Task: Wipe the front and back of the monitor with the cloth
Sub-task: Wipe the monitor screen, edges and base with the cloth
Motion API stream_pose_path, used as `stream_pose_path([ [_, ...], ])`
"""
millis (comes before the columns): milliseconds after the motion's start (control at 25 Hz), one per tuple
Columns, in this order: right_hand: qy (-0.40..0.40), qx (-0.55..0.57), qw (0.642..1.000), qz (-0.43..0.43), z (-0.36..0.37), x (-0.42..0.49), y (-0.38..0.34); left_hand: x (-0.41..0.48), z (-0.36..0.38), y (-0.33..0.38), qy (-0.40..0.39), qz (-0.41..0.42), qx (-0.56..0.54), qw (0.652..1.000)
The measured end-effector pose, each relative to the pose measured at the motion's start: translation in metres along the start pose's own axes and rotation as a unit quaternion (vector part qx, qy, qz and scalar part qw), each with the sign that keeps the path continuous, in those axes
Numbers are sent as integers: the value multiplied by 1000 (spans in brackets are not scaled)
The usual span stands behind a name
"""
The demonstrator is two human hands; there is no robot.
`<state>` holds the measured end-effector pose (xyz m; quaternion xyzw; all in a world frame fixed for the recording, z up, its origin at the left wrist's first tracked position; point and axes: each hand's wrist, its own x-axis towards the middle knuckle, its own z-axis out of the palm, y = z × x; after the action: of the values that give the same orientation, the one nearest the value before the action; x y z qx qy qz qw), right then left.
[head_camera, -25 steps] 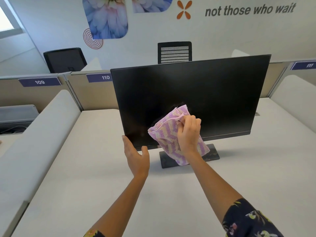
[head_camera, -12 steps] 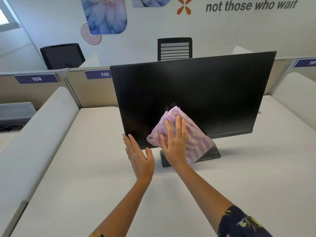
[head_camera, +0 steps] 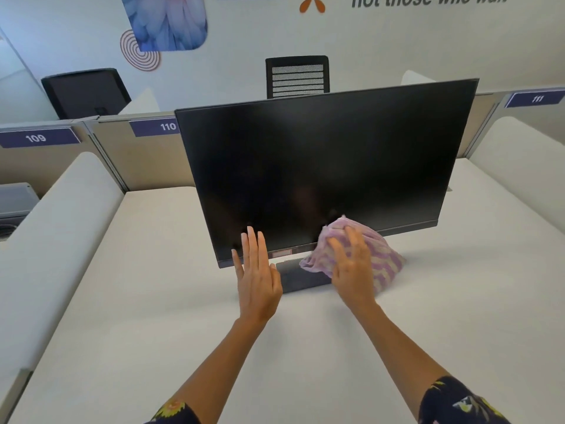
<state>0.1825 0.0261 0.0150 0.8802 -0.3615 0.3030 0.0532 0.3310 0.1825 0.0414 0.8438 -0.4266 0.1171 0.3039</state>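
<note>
A black monitor [head_camera: 321, 166] stands on its dark base [head_camera: 296, 276] on the white desk [head_camera: 153, 301], screen facing me and switched off. My right hand [head_camera: 351, 267] lies flat on a pink-and-white striped cloth [head_camera: 382, 261], pressing it against the monitor's lower edge, right of centre; part of the cloth hangs down over the base. My left hand [head_camera: 256, 270] is flat with its fingers straight, fingertips touching the bottom left of the screen near the lower bezel. It holds nothing.
Padded white dividers [head_camera: 61, 224] flank the desk on both sides. Beige partitions with labels 109 [head_camera: 36, 137], 110 and 111 run behind the monitor. Two black chairs [head_camera: 298, 76] stand beyond them against a decorated wall.
My right hand went from bunching the cloth to lying flat on it, and slid it down and rightward to the bottom bezel. My left hand shifted from the lower left corner onto the screen.
</note>
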Motion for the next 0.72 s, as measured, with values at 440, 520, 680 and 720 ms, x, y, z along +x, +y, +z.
stream_pose_path([
  [440, 45, 88, 994, -45, 3, -5, -79, 4, 4, 9, -60, 43, 50, 996],
  [520, 51, 58, 993, -86, 5, -4, -72, 2, 7, 3, -56, 50, 71, 995],
  [680, 46, 37, 994, -92, 3, -7, -39, 0, 9, -7, -51, 57, 89, 993],
  [720, 50, 34, 995, -78, 2, -7, -30, 0, 9, -7, -53, 54, 94, 993],
])
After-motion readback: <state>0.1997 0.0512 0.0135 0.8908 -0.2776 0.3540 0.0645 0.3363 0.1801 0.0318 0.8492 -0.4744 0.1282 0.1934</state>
